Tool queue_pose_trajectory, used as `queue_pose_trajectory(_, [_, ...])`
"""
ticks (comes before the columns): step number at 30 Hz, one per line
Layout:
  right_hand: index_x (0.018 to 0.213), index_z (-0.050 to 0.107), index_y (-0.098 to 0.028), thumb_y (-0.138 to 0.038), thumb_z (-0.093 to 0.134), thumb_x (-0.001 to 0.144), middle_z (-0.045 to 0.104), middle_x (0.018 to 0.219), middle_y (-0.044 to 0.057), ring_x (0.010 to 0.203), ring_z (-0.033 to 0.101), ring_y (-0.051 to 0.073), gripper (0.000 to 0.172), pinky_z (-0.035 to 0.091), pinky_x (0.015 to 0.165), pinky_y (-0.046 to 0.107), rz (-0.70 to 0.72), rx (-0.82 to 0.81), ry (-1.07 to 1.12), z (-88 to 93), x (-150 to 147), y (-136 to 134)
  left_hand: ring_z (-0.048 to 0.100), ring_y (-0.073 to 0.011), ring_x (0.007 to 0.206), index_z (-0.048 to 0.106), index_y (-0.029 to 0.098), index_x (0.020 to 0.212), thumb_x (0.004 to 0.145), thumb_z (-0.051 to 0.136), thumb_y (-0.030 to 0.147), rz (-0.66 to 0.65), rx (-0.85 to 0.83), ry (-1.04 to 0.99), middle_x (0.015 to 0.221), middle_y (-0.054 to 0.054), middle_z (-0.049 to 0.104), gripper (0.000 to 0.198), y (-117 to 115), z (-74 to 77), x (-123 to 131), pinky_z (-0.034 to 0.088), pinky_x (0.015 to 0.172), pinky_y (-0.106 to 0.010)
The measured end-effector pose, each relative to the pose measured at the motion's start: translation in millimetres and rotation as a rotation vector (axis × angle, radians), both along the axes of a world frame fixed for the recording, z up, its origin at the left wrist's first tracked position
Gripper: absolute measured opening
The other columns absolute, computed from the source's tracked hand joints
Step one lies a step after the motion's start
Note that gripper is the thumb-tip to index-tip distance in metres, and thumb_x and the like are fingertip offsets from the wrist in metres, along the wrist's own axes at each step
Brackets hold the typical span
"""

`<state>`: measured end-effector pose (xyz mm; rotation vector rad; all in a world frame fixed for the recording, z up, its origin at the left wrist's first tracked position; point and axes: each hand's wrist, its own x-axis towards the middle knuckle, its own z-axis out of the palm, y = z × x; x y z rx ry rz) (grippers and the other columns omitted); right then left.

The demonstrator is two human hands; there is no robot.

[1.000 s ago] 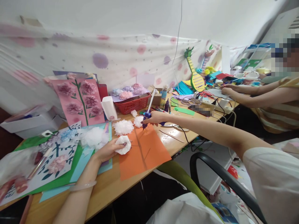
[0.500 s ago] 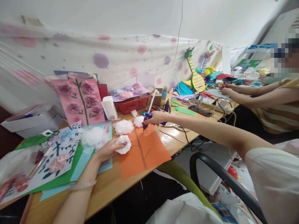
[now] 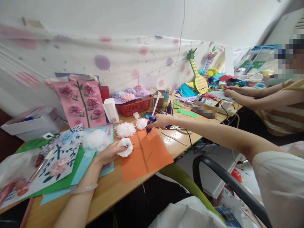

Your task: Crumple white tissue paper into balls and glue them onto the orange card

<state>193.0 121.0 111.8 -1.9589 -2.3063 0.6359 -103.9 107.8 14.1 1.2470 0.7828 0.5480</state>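
My left hand (image 3: 116, 150) pinches a white ruffled disc (image 3: 126, 147), its thumb across the disc's face, at the left edge of an orange sheet (image 3: 155, 153). My right hand (image 3: 163, 120) grips a blue glue gun (image 3: 149, 122) over the sheet's far edge, nozzle down. A long white glue stick (image 3: 156, 103) pokes up out of the gun. Beyond the left hand lie a big white ruffled flower (image 3: 125, 129) and a smaller white flower (image 3: 142, 123), close to the gun. A thin brown line or fold runs down the orange sheet.
A red basket (image 3: 135, 106) of paper flowers and a pink flower picture (image 3: 82, 103) stand at the back. White fluff (image 3: 95, 140) lies left. Right are scissors (image 3: 182, 130), a phone (image 3: 203, 112) and a power strip (image 3: 223, 108) with cables. A co-worker's hands (image 3: 231, 91) work farther right.
My right hand has shifted slightly right with the glue gun, showing more of the smaller white flower. My left hand stays nearly still with the disc.
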Motion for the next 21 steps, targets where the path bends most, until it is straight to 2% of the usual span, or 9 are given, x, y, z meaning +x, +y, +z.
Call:
queue_pose_trajectory(2, [0.077,0.071,-0.017,-0.071,0.06,0.076,0.068,0.066,0.004,0.053,0.06,0.015,0.055,0.042,0.052,0.026,-0.002,0.008,-0.005,-1.8,2.0,0.7,0.061,-0.0169,0.079,0.071,0.013,0.09,0.06,0.09,0.037,0.001,0.0,-0.002,0.084,-0.005,0.07,0.043,-0.1,0.0,0.0,0.045,0.072,-0.025])
queue_pose_trajectory(9, [0.059,0.069,-0.017,-0.074,0.053,0.079,0.07,0.064,0.006,0.06,0.062,0.016,0.062,0.042,0.06,0.026,0.027,0.012,-0.026,0.4,6.1,1.2,0.062,-0.0176,0.078,0.071,0.014,0.088,0.06,0.09,0.036,0.008,0.006,-0.005,0.082,-0.005,0.07,0.04,0.0,-0.4,-0.1,0.046,0.072,-0.025])
queue_pose_trajectory(13, [0.055,0.067,-0.017,-0.072,0.051,0.081,0.068,0.06,0.007,0.057,0.06,0.016,0.063,0.043,0.062,0.028,0.033,0.017,-0.03,-3.6,7.1,-1.3,0.062,-0.0177,0.078,0.071,0.014,0.087,0.06,0.09,0.036,0.012,0.006,-0.003,0.083,-0.005,0.071,0.04,-1.8,2.1,0.6,0.046,0.072,-0.025])
queue_pose_trajectory(16, [0.064,0.07,-0.017,-0.07,0.051,0.081,0.065,0.057,0.005,0.052,0.059,0.015,0.059,0.044,0.059,0.028,0.038,-0.006,-0.009,-6.5,8.7,-4.5,0.062,-0.0174,0.078,0.072,0.015,0.087,0.059,0.091,0.036,0.02,0.0,0.002,0.084,-0.005,0.072,0.04,-3.1,4.3,1.0,0.045,0.072,-0.025])
queue_pose_trajectory(21, [0.088,0.073,-0.02,-0.069,0.058,0.079,0.063,0.063,0.001,0.05,0.058,0.015,0.052,0.041,0.049,0.026,0.018,-0.003,0.023,-3.9,11.4,-8.7,0.062,-0.0169,0.08,0.073,0.015,0.089,0.057,0.092,0.036,0.028,-0.008,0.006,0.085,-0.005,0.072,0.043,-3.3,5.4,1.3,0.045,0.073,-0.024])
